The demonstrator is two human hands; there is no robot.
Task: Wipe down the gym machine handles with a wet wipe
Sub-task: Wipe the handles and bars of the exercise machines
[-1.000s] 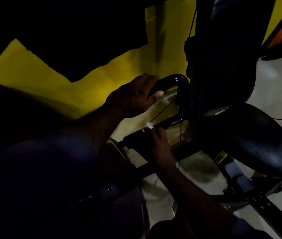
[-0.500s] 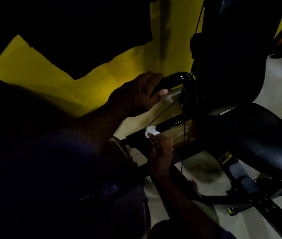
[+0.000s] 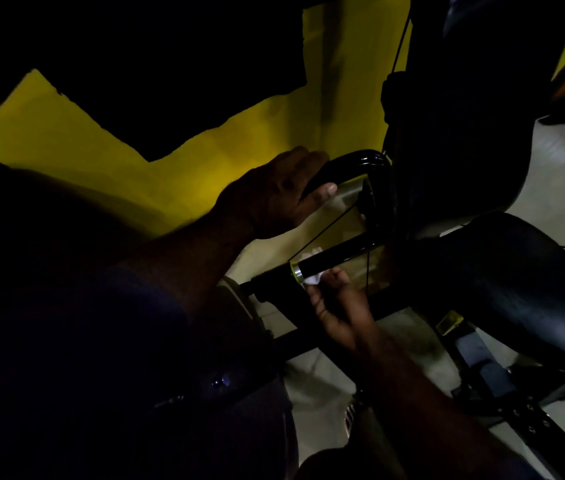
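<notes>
At the end of the lower handle (image 3: 329, 260), my right hand (image 3: 338, 306) fingers pinch the wet wipe (image 3: 312, 279); left hand (image 3: 274, 199) fingers clamp the upper bar (image 3: 360, 160). Step: wiping; next likely needs strokes along the grip.

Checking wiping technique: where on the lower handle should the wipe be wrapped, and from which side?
Wrap the wipe round the straight black sleeve of the handle, beside the silver end cap, coming from below: it juts out nearly level, underside free, and a thin cable slants above it.

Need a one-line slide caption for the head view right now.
Left hand grips the curved black bar while right hand holds a white wipe against the lower handle.
</notes>
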